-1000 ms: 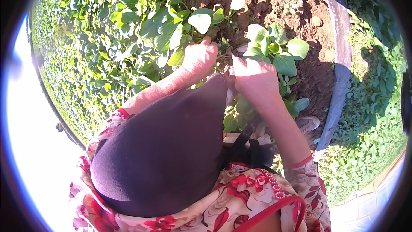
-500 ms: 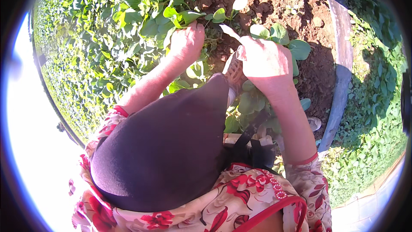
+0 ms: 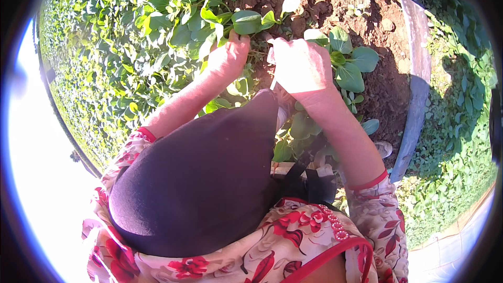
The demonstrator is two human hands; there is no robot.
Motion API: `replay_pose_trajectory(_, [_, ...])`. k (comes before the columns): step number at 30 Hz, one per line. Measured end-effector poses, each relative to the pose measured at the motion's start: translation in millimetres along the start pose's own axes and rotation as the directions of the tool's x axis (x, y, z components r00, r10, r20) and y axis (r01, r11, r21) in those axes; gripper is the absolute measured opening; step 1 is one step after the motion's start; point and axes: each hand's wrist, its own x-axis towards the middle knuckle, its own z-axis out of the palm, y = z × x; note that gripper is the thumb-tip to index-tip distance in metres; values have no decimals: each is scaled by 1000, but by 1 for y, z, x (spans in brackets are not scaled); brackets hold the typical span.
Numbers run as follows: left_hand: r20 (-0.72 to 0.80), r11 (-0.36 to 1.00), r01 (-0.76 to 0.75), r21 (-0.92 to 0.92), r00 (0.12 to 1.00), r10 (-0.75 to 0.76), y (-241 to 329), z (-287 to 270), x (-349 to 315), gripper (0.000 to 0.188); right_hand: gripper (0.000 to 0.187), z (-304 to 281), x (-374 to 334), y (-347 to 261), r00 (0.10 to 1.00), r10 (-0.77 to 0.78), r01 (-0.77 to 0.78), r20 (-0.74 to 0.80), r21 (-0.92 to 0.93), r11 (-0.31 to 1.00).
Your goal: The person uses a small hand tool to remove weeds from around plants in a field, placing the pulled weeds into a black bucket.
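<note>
My left hand (image 3: 229,56) is closed at the base of a leafy green plant (image 3: 247,22), its fingertips just under the broad leaves. Close on its right, my right hand (image 3: 303,67) is wrapped around a small knife (image 3: 267,37). Only a short, shaded piece of the blade shows, pointing toward the plant's stem; the fist covers most of the handle. The stem between the two hands is partly hidden by fingers and leaves. Just right of my right hand grows another green plant (image 3: 350,62) with rounded leaves.
Dense green plants (image 3: 105,57) spread over the left side. Reddish-brown soil (image 3: 367,13) lies ahead and to the right, bordered by a grey curved strip (image 3: 416,78). My dark-covered knee (image 3: 199,178) rises between my forearms. A shoe tip (image 3: 384,149) shows at right.
My right hand has moved left and slightly up with the knife, bringing the blade close to my left hand. A broad leaf now stands out above my left fingers.
</note>
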Motion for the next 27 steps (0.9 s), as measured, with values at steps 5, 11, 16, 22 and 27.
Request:
replay_pose_trajectory(5, [-37, 999, -35, -30, 999, 34, -6, 8, 5, 29, 13, -4, 14, -15, 984, 72, -58, 160, -92, 994])
replay_pose_trajectory(11, [34, 999, 9, 32, 999, -10, 10, -16, -6, 27, 12, 10, 1, 1, 987, 133, -144, 92, 123, 982])
replay_pose_trajectory(16, [-5, 998, -6, 70, 1000, 7, 7, -25, -7, 28, 14, 21, -3, 6, 967, 252, -255, 50, 286, 924])
replay_pose_trajectory(22, [-63, 990, -10, 139, 998, 19, 7, -29, -8, 29, 13, 20, -7, 12, 981, 194, -182, -6, 307, 934])
replay_pose_trajectory(27, [-8, 995, -48, 88, 999, 49, 7, -32, -8, 29, 12, -4, -14, -3, 945, 258, -293, 202, 171, 941])
